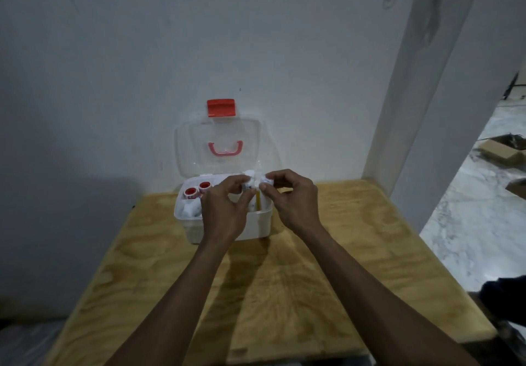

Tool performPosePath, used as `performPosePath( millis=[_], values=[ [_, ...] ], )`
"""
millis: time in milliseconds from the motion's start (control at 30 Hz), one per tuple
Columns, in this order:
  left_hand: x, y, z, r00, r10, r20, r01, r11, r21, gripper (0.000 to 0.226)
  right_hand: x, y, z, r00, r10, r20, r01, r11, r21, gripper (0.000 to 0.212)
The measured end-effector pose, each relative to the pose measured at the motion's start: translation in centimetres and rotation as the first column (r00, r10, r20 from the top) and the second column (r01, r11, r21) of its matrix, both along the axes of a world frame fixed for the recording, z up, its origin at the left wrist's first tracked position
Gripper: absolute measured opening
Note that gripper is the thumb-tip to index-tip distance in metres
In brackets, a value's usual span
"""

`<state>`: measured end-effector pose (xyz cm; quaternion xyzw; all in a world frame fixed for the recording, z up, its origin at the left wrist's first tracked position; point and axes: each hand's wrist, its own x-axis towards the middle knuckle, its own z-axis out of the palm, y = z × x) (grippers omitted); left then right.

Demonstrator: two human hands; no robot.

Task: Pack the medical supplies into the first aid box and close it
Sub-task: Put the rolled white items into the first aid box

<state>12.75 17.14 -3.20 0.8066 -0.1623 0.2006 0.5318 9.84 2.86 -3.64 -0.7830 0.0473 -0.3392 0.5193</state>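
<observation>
A white first aid box [256, 227] stands at the far middle of the wooden table, its clear lid [217, 143] raised against the wall, with a red latch [221, 107] on top and a pink handle. Inside at the left sit two red-and-white tape rolls [196, 189] and a white bundle [190, 210]. My left hand [225, 209] and my right hand [293, 197] meet just above the box, each pinching a small white item [252, 182], apparently small bottles or rolls. A yellow strip [258, 203] shows inside below them.
The plywood table [256, 280] stands against a white wall. A white pillar [412, 109] rises at the right rear corner. Beyond the right edge lies a pale floor with cardboard boxes [501, 152]. A dark object [503, 294] sits at the right.
</observation>
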Motion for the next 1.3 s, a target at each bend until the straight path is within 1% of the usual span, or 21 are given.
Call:
performPosePath(
  millis=[200,333,533,667,833,933,1300],
  values=[
    [0.4,0.2,-0.8,0.999,0.011,-0.054,-0.004,0.992,0.126,0.024,0.3,-0.2,-1.1,0.996,-0.014,-0.093,0.008,0.998,-0.062,0.017],
    [0.7,0.4,-1.1,0.999,-0.012,-0.053,0.022,0.981,0.191,0.020,0.1,-0.3,-1.2,0.987,-0.020,-0.156,0.004,0.995,-0.100,0.017],
    [1.5,0.8,-1.0,0.996,0.001,-0.087,0.025,0.953,0.301,0.026,-0.2,-0.4,-1.1,0.974,-0.015,-0.227,-0.014,0.992,-0.127,0.021],
    [1.7,0.9,-1.0,0.996,-0.019,-0.088,0.048,0.936,0.348,0.019,-0.3,-0.5,-0.8,0.964,-0.008,-0.265,-0.028,0.991,-0.132,0.021],
    [1.7,0.8,-0.9,0.995,-0.016,-0.098,0.049,0.935,0.351,0.019,-0.3,-0.5,-0.7,0.963,-0.002,-0.271,-0.037,0.990,-0.137,0.024],
    [1.8,0.8,-1.0,0.994,-0.007,-0.109,0.043,0.941,0.337,0.024,-0.3,-0.4,-0.8,0.962,0.003,-0.271,-0.038,0.991,-0.126,0.026],
    [1.3,0.9,-0.8,0.991,-0.004,-0.133,0.044,0.952,0.302,0.028,-0.5,-0.3,-0.6,0.967,0.029,-0.254,-0.053,0.995,-0.087,0.026]
  ],
)
